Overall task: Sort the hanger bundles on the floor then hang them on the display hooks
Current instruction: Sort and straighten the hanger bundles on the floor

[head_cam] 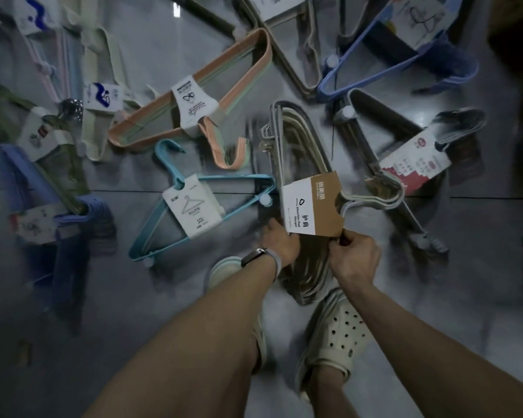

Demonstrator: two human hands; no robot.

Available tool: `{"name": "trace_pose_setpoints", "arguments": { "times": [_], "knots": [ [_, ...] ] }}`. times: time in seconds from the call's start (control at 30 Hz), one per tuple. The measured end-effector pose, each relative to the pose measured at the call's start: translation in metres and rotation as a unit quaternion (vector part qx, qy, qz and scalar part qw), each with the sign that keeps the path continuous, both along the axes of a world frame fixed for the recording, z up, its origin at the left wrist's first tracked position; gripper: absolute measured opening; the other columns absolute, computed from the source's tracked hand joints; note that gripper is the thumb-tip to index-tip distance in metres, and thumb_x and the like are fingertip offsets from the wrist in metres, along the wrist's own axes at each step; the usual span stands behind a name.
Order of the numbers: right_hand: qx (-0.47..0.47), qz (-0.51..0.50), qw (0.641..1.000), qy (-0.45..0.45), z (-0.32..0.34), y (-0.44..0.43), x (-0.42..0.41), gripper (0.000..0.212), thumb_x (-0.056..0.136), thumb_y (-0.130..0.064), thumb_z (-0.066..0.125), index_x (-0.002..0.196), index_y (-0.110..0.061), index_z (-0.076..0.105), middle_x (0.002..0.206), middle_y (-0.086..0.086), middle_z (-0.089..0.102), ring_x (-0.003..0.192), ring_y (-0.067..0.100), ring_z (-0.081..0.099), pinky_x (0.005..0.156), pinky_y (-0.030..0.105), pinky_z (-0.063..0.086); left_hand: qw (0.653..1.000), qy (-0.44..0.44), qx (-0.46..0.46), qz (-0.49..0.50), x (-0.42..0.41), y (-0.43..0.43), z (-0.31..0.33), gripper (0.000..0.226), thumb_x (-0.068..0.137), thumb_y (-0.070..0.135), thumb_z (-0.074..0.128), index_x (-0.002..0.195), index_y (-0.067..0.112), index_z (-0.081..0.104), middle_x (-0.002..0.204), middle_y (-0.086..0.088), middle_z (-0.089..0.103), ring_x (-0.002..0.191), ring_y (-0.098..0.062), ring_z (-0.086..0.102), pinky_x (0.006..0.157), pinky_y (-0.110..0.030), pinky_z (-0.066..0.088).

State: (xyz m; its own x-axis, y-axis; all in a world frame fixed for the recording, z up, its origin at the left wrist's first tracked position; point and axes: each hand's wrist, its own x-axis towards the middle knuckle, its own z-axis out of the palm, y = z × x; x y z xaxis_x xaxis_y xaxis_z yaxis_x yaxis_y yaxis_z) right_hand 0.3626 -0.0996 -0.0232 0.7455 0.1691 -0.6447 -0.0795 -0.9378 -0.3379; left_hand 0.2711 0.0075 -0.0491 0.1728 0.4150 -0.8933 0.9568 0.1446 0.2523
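A bundle of grey and cream shoulder-pad hangers with a brown and white card label is held just above the floor in front of me. My left hand grips the bundle at the label's lower left edge. My right hand pinches the label's lower right corner. Beside it lie a teal hanger bundle and an orange and green bundle. A grey bundle with a red and white label lies to the right.
Several more bundles lie about the grey tiled floor: blue ones at top right and far left, pale green and pink at top left. My feet in cream clogs stand just below the held bundle.
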Motion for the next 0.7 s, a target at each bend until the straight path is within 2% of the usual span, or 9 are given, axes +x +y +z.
{"name": "trace_pose_setpoints", "arguments": {
  "times": [0.03, 0.1, 0.17, 0.23, 0.33, 0.4, 0.57, 0.63, 0.7],
  "knots": [
    [0.007, 0.006, 1.0, -0.009, 0.0, 0.0, -0.001, 0.01, 0.089, -0.011, 0.067, 0.086, -0.01, 0.076, 0.073, 0.007, 0.07, 0.075, 0.025, 0.066, 0.066, 0.028, 0.043, 1.0, -0.014, -0.02, -0.004, 0.0, 0.001, -0.005, 0.037, 0.096, 0.025, 0.058, 0.13, 0.009, 0.056, 0.132, -0.014, 0.062, 0.122, -0.034, 0.061, 0.099, -0.046, 0.053],
    [0.008, -0.003, 1.0, -0.011, -0.002, 0.0, 0.0, 0.027, 0.09, -0.016, 0.07, 0.116, -0.01, 0.076, 0.105, 0.01, 0.077, 0.098, 0.028, 0.071, 0.081, 0.031, 0.051, 0.998, -0.037, -0.049, 0.02, -0.001, 0.001, -0.012, 0.027, 0.098, 0.022, 0.057, 0.124, 0.016, 0.064, 0.126, -0.008, 0.068, 0.117, -0.028, 0.064, 0.096, -0.041, 0.055],
    [-0.022, -0.031, 0.998, 0.058, -0.008, 0.002, 0.004, 0.039, 0.092, -0.021, 0.07, 0.13, -0.011, 0.07, 0.119, 0.012, 0.074, 0.111, 0.032, 0.067, 0.093, 0.036, 0.052, 0.997, -0.043, -0.054, 0.045, -0.001, 0.0, -0.015, 0.026, 0.099, 0.024, 0.057, 0.122, 0.019, 0.066, 0.126, -0.005, 0.069, 0.116, -0.025, 0.065, 0.095, -0.038, 0.055],
    [-0.041, -0.038, 0.989, 0.134, -0.016, 0.002, 0.009, 0.029, 0.091, -0.018, 0.069, 0.119, -0.01, 0.073, 0.107, 0.014, 0.073, 0.101, 0.033, 0.066, 0.084, 0.037, 0.052, 0.996, -0.041, -0.056, 0.05, -0.002, -0.002, -0.018, 0.027, 0.097, 0.021, 0.059, 0.123, 0.018, 0.067, 0.127, -0.004, 0.069, 0.117, -0.025, 0.065, 0.094, -0.035, 0.054],
    [-0.049, -0.013, 0.992, 0.117, -0.021, 0.002, 0.009, 0.008, 0.087, -0.013, 0.066, 0.088, -0.007, 0.072, 0.092, 0.018, 0.069, 0.092, 0.039, 0.066, 0.074, 0.035, 0.046, 0.998, -0.034, -0.053, 0.02, -0.002, -0.002, -0.02, 0.031, 0.093, 0.022, 0.058, 0.123, 0.019, 0.065, 0.129, -0.005, 0.068, 0.113, -0.026, 0.065, 0.087, -0.031, 0.053],
    [-0.054, -0.007, 0.994, 0.092, -0.022, -0.001, 0.009, 0.013, 0.086, -0.009, 0.064, 0.074, -0.007, 0.064, 0.082, 0.017, 0.065, 0.083, 0.038, 0.062, 0.071, 0.035, 0.045, 0.997, -0.042, -0.057, -0.004, -0.001, -0.001, -0.018, 0.033, 0.094, 0.023, 0.058, 0.126, 0.018, 0.065, 0.13, -0.005, 0.067, 0.113, -0.026, 0.065, 0.085, -0.029, 0.052],
    [-0.057, -0.007, 0.998, 0.035, -0.018, -0.016, 0.009, 0.032, 0.085, -0.005, 0.063, 0.057, -0.011, 0.051, 0.058, 0.005, 0.048, 0.064, 0.032, 0.05, 0.064, 0.034, 0.038, 0.995, -0.07, -0.06, -0.041, 0.005, -0.011, -0.015, 0.035, 0.099, 0.02, 0.056, 0.134, 0.015, 0.063, 0.138, -0.005, 0.064, 0.12, -0.028, 0.063, 0.09, -0.025, 0.051],
    [-0.058, -0.005, 0.998, 0.021, -0.018, -0.023, 0.011, 0.034, 0.083, -0.005, 0.063, 0.055, -0.013, 0.047, 0.056, 0.005, 0.046, 0.061, 0.032, 0.049, 0.063, 0.033, 0.037, 0.995, -0.075, -0.051, -0.046, 0.01, -0.016, -0.012, 0.035, 0.101, 0.017, 0.055, 0.135, 0.014, 0.062, 0.139, -0.006, 0.063, 0.123, -0.027, 0.062, 0.089, -0.022, 0.047],
    [-0.056, -0.008, 0.998, 0.013, -0.019, -0.026, 0.015, 0.033, 0.083, -0.004, 0.062, 0.055, -0.014, 0.047, 0.058, 0.005, 0.047, 0.064, 0.032, 0.052, 0.063, 0.033, 0.038, 0.994, -0.083, -0.055, -0.048, 0.014, -0.02, -0.01, 0.033, 0.103, 0.017, 0.054, 0.135, 0.013, 0.062, 0.139, -0.007, 0.063, 0.122, -0.027, 0.062, 0.088, -0.025, 0.049]
  ]
}}
